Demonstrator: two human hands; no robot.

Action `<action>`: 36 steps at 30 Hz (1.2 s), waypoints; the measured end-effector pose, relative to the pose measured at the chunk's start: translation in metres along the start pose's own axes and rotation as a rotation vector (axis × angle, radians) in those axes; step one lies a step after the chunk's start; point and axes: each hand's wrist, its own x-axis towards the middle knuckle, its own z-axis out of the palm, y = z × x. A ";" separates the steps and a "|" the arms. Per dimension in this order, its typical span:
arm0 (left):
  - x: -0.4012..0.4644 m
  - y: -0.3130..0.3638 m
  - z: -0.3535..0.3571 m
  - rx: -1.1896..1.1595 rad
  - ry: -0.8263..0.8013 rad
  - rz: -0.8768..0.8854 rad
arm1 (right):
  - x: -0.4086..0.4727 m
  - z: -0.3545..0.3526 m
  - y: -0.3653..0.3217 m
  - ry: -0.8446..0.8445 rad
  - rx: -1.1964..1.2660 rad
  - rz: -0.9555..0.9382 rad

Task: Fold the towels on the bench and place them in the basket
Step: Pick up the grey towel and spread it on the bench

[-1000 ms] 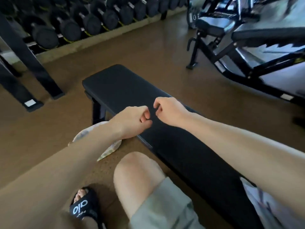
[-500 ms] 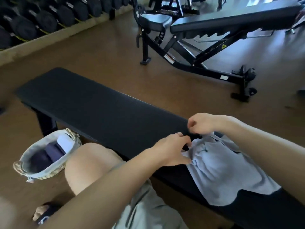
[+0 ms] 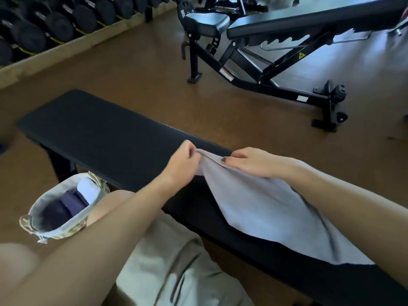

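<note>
The left hand (image 3: 183,164) and right hand (image 3: 254,163) each pinch the top edge of a pale lilac-grey cloth towel (image 3: 271,217) draped across the long black padded bench (image 3: 106,133). Soft, light and limp, it likely sags between grips, so holding its corners suits folding before the fabric-lined woven basket (image 3: 35,219) on the floor.
</note>
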 end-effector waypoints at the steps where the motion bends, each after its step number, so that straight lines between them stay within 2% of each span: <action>1: 0.005 -0.001 -0.008 -0.020 0.054 -0.037 | 0.001 0.000 -0.003 0.007 0.017 -0.026; 3: 0.013 -0.004 -0.021 -0.075 0.148 -0.105 | 0.007 0.002 -0.007 0.064 0.023 -0.101; 5: 0.014 -0.003 -0.030 -0.121 0.154 -0.129 | 0.013 0.004 -0.012 0.173 0.016 -0.178; 8: 0.006 -0.004 -0.040 -0.191 -0.088 -0.089 | 0.024 0.007 -0.028 0.349 0.053 -0.254; 10: 0.002 -0.013 -0.042 -0.086 -0.256 -0.024 | 0.031 0.007 -0.040 0.397 0.131 -0.251; 13: 0.000 -0.016 -0.036 0.067 -0.280 0.022 | 0.042 0.009 -0.059 0.396 0.289 -0.205; 16: -0.002 -0.015 -0.026 0.038 -0.247 0.032 | 0.042 0.017 -0.081 0.323 0.370 -0.213; 20: 0.002 -0.022 -0.039 -0.023 -0.098 -0.043 | 0.036 0.012 -0.096 0.252 0.465 -0.244; 23: 0.005 -0.024 -0.059 -0.214 0.096 -0.076 | 0.041 -0.001 -0.076 0.314 0.342 -0.078; 26: 0.012 -0.026 -0.074 -0.307 0.116 -0.103 | 0.039 0.001 -0.057 0.100 0.167 0.089; 28: 0.013 -0.023 -0.082 -0.497 0.105 -0.139 | 0.035 0.008 -0.055 -0.017 0.095 0.072; 31: 0.014 -0.017 -0.088 -0.799 0.159 -0.276 | 0.030 0.015 -0.058 -0.031 0.120 0.052; 33: 0.011 -0.015 -0.088 -0.705 0.163 -0.322 | 0.027 0.012 -0.060 -0.115 0.144 0.037; 36: 0.001 -0.016 -0.087 -0.219 -0.027 -0.138 | 0.024 0.007 -0.060 -0.271 0.058 0.016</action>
